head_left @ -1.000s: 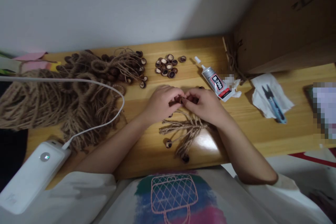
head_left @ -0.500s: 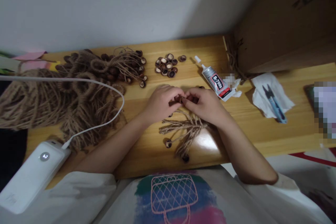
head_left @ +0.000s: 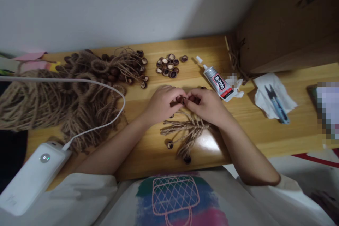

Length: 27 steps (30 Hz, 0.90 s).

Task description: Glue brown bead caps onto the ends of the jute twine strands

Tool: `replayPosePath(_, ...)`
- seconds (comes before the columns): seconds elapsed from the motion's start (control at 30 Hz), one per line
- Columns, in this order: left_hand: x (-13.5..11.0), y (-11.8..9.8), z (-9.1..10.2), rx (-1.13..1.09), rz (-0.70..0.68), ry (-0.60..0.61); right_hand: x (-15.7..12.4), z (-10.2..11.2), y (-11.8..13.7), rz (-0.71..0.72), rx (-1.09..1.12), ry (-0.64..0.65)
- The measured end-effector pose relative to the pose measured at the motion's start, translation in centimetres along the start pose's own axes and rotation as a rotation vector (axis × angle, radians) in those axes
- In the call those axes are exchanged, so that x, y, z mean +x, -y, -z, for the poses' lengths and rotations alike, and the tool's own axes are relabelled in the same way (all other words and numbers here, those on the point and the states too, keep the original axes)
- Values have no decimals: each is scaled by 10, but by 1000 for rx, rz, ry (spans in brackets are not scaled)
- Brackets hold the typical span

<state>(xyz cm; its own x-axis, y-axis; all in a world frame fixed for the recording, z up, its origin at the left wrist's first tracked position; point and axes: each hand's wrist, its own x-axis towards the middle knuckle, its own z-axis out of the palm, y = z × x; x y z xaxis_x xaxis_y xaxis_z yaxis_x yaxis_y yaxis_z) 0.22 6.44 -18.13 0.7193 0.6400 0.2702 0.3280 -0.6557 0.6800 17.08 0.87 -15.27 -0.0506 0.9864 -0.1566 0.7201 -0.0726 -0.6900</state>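
Yellow wood, glossy, grain running lengthwise: your table point(head_left: 148, 152) meets a grey wall point(head_left: 106, 10) along its far edge. Light glares off the surface below your right hand point(head_left: 205, 106).

Your 2 hands come together near the middle of the wood. Left hand point(head_left: 164, 101): thumb and fingers pinch a small brown piece point(head_left: 183, 100). Right hand: thumb and fingertips press the same piece from the other side. Your fingers cover most of it; its full shape cannot be told.

Just below, a fringed cord bundle point(head_left: 194, 130) lies on the wood, partly under your right hand, with a dark shell bead point(head_left: 170, 144) beside it.

Beyond your hands, cut brown shells point(head_left: 171, 66) sit in a cluster, 1 shell point(head_left: 184, 58) slightly apart. To your left, a large heap of brown cord point(head_left: 87, 95); a white cable point(head_left: 124, 100) loops over it to a white power bank point(head_left: 31, 180).

To your right, a B-7000 tube point(head_left: 219, 84), then blue-handled snips point(head_left: 278, 106) on crumpled tissue point(head_left: 261, 93). Behind them, a big cardboard box point(head_left: 286, 39) darkens the corner.
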Motion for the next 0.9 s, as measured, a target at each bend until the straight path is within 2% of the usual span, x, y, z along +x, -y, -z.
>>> replayPosePath(0.9,0,0,0,-6,-7,-10,-1,1,1,0,38,2)
